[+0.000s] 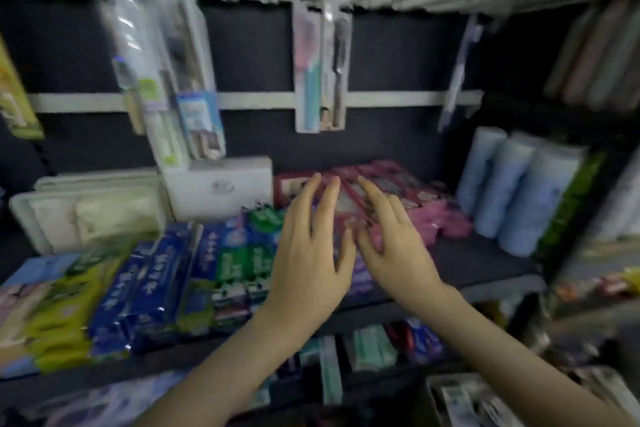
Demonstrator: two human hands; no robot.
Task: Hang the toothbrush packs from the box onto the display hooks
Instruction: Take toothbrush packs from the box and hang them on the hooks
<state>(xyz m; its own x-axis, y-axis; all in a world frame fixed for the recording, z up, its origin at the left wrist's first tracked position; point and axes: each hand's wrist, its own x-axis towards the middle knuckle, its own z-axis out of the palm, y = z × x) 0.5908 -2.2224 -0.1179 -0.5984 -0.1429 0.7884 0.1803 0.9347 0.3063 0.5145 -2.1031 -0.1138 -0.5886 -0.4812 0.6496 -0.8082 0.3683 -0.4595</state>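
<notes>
Hands: we count two, the left hand (pixel 308 253) and the right hand (pixel 394 246).
Packs hung mid-rail: we count two, a teal-and-pink pack (pixel 306 69) and a dark pack (pixel 337 69).
Slim purple pack (pixel 460 69): we see one, further right.
Left cluster of packs (pixel 162 73): too blurred for us to count.
Pale blue rolls (pixel 509 191): we count three.
White box (pixel 221 185): one.

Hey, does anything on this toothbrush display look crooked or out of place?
The purple toothbrush pack at the right hangs slanted and turned edge-on, while the centre packs face forward and hang straight. Motion blur and the wide lens may exaggerate the slant.
</notes>
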